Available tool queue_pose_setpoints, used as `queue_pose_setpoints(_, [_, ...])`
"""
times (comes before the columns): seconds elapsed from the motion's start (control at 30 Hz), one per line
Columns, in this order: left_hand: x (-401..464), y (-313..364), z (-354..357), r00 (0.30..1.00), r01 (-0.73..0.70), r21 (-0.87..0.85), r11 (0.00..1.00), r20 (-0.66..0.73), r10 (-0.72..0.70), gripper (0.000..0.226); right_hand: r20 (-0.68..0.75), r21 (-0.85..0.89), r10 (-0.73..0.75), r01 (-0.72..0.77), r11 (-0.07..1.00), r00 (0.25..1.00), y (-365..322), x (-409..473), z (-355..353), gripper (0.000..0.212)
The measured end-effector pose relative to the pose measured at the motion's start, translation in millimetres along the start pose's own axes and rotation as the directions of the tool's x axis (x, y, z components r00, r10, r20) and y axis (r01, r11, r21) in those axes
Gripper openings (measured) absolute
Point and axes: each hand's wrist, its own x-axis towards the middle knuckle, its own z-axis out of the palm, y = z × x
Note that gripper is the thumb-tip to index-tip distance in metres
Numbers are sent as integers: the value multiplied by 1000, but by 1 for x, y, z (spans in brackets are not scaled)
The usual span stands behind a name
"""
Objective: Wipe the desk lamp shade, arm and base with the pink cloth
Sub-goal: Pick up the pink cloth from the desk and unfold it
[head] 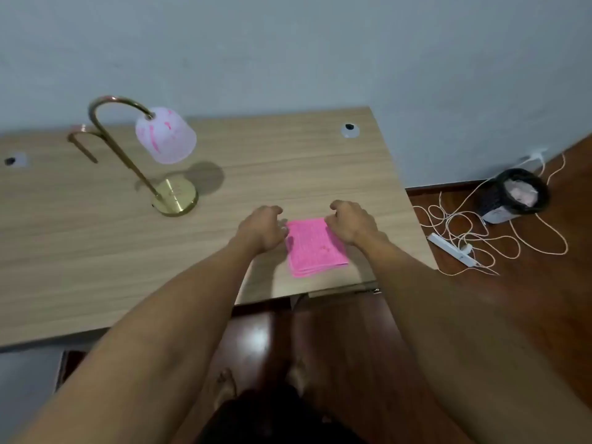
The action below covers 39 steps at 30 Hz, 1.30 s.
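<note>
A folded pink cloth (315, 248) lies flat near the front right corner of the wooden desk (96, 251). My left hand (261, 230) rests at the cloth's far left corner and my right hand (352, 224) at its far right corner, fingers curled down onto the edges. The desk lamp stands to the left: a round brass base (176, 197), a curved brass arm (118, 133) and a white shade with pink streaks (165, 136) hanging from the arm's end.
Two cable grommets (349, 129) (14, 160) sit in the desk's back edge. On the brown floor to the right lie a white power strip (451, 249), tangled cords (474, 225) and a black bin (512, 195). A grey wall rises behind.
</note>
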Motion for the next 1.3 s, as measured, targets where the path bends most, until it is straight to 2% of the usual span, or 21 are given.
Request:
queue_pose_setpoints(0.17, [15, 4, 36, 994, 70, -24, 997, 89, -67, 66, 56, 39, 19, -21, 999, 998, 19, 18, 32, 37])
queue_pose_setpoints(0.3, [25, 5, 58, 990, 115, -38, 993, 93, -111, 72, 18, 192, 114, -115, 975, 993, 32, 36, 52, 41])
queue_pose_setpoints(0.4, [29, 4, 68, 985, 157, -83, 984, 87, -150, 81, 52, 315, 189, -196, 929, 981, 37, 47, 59, 14])
queue_pose_setpoints(0.43, [31, 2, 70, 984, 165, -101, 981, 88, -156, 83, 74, 358, 173, -188, 915, 982, 37, 48, 58, 8])
queue_pose_setpoints(0.5, [33, -2, 71, 980, 184, -123, 975, 96, -173, 86, 122, 488, 106, -152, 859, 987, 32, 47, 51, 27])
queue_pose_setpoints(0.6, [34, -2, 64, 972, 219, -206, 954, 128, -195, 88, 231, 633, -26, -130, 764, 973, 17, 40, 32, 29])
queue_pose_setpoints(0.63, [33, -1, 61, 969, 227, -230, 946, 152, -196, 83, 266, 652, -72, -125, 748, 961, 11, 38, 25, 28])
queue_pose_setpoints(0.7, [31, -2, 54, 973, 203, -252, 946, 155, -168, 54, 302, 675, -135, -112, 729, 944, -2, 34, 12, 26])
queue_pose_setpoints(0.73, [31, -4, 50, 980, 180, -274, 945, 129, -149, 36, 298, 686, -153, -100, 721, 942, -9, 31, 6, 24])
queue_pose_setpoints(0.8, [31, -13, 39, 985, 171, -396, 902, 104, -141, 22, 249, 706, -159, -67, 705, 955, -21, 27, -6, 21])
queue_pose_setpoints(0.93, [16, -23, -12, 986, 160, -558, 814, 120, -112, 26, 138, 750, -149, -5, 662, 979, -52, 21, -26, 27])
queue_pose_setpoints(1.07, [-5, -37, -60, 995, 95, -568, 817, 55, -78, 28, 94, 755, -196, 59, 653, 976, -94, 15, -41, 22])
queue_pose_setpoints(1.2, [-25, -61, -99, 997, 79, -535, 841, 62, -54, 13, -13, 711, -216, 161, 685, 976, -142, 11, -49, 30])
queue_pose_setpoints(1.3, [-40, -81, -126, 995, 95, -517, 851, 66, -71, 19, -27, 684, -234, 189, 705, 972, -178, 8, -53, 32])
